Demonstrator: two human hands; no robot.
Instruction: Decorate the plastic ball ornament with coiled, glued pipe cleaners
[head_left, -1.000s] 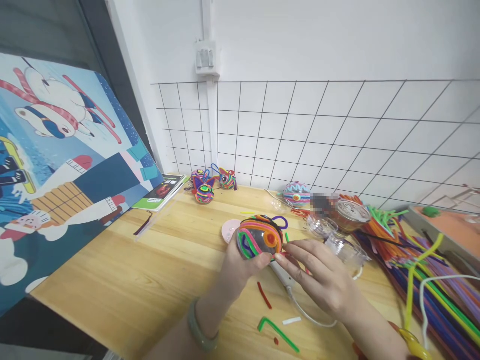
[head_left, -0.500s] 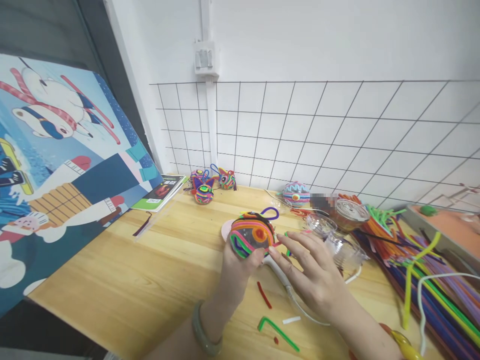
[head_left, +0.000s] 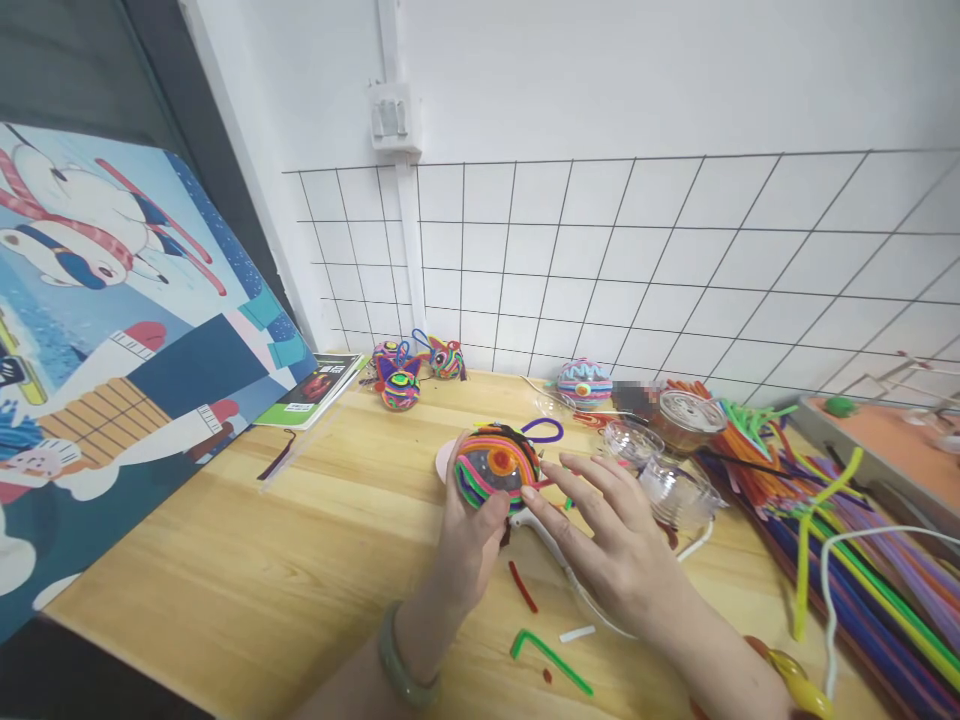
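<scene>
My left hand [head_left: 466, 535] is closed around a ball wrapped in coloured pipe cleaners [head_left: 496, 466], holding it just above the wooden table [head_left: 247, 560]. A purple loop sticks out of the ball's top. My right hand [head_left: 611, 535] reaches in from the right with fingers spread, its fingertips touching the ball's right side and a pink strand there. A white glue gun [head_left: 551, 545] lies on the table partly under my right hand.
Cut pipe cleaner bits, a green one [head_left: 551, 660] and a red one [head_left: 523, 587], lie near my wrists. A heap of pipe cleaners [head_left: 840, 540] fills the right side. Clear plastic cups [head_left: 675, 490] and finished wrapped balls [head_left: 399, 385] stand toward the wire grid wall. An illustrated board [head_left: 112, 340] leans at left.
My left hand has turned the ball and lifted it slightly toward the wall. My right hand followed, its fingers spreading wider against the ball's side. The view shifted a little right.
</scene>
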